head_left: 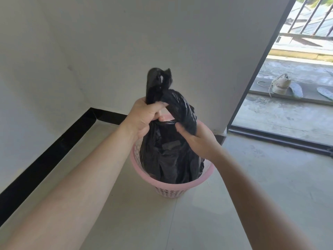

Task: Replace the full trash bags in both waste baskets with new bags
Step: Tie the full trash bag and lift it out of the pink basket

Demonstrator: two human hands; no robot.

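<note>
A full black trash bag (169, 159) sits inside a pink perforated waste basket (180, 183) on the tiled floor near a wall corner. Its top is gathered into two handle ends above the basket rim. My left hand (144, 116) is closed around one bunched end, which sticks up above my fist. My right hand (200, 138) pinches the other end, looped over between the hands. The bag's lower part is hidden by the basket wall.
White walls with a black baseboard (54, 152) run along the left and behind the basket. To the right, an open doorway with a dark threshold track (281, 139) leads to a concrete balcony holding a shoe (281, 84) and insoles.
</note>
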